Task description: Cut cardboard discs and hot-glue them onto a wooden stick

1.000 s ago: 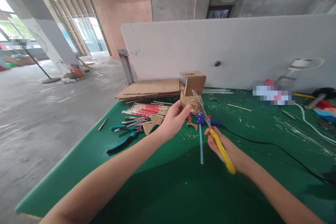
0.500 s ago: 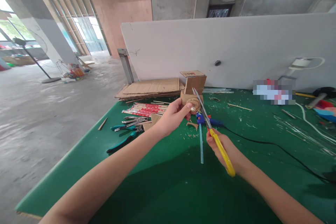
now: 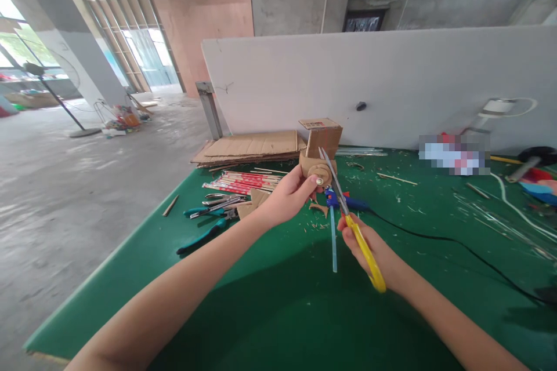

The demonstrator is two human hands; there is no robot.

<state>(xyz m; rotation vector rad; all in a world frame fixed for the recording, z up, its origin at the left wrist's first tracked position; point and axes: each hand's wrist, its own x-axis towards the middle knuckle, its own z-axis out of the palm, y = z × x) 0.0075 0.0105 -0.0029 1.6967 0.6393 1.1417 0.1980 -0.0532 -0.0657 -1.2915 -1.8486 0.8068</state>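
Note:
My left hand (image 3: pixel 290 196) is closed on a piece of cardboard (image 3: pixel 310 166) with round layered discs and a small pale centre, the thumb pressing near that centre. My right hand (image 3: pixel 369 246) grips yellow-handled scissors (image 3: pixel 363 252). Their blades point up and away, slightly parted at the tips, and lie along the right edge of the cardboard piece. I cannot tell whether they are cutting into it. Beneath the blades a blue glue gun (image 3: pixel 333 197) lies on the green table, a translucent glue stick (image 3: pixel 333 240) sticking out towards me.
A folded cardboard form (image 3: pixel 324 140) stands behind my hands, beside stacked cardboard sheets (image 3: pixel 252 144). Left of my hands lie red-wrapped sticks (image 3: pixel 243 181) and teal-handled pliers (image 3: pixel 204 236). A black cord (image 3: pixel 435 236) crosses the right side. Scraps are scattered about; a white panel (image 3: pixel 369 81) borders the back.
My right hand and the scissors have shifted slightly left and lower. My left thumb has moved a little down, showing more of the round discs.

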